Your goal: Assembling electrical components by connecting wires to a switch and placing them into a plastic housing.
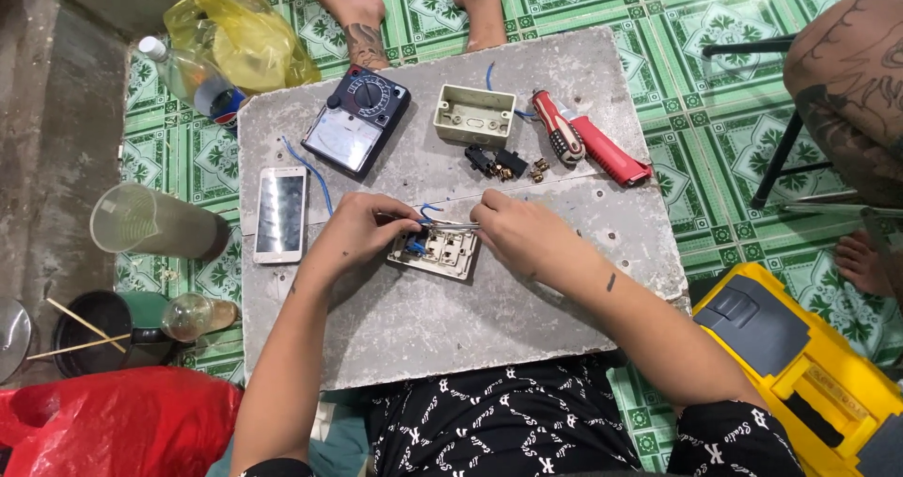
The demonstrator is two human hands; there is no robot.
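While my left hand (pixel 353 232) pins the beige switch plate (pixel 438 254) mid-surface (pixel 423 336) and my right hand (pixel 522 235) grips a thin metal tool (pixel 454 223) at its blue wire (pixel 428 211), I judge a slip could skid the plate or gouge my left fingers.

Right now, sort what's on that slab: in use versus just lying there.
In use: switch plate, blue wire, thin metal tool, left hand, right hand.
Lying about: multimeter, phone, empty wall box, red cutter, screwdriver, loose black parts.
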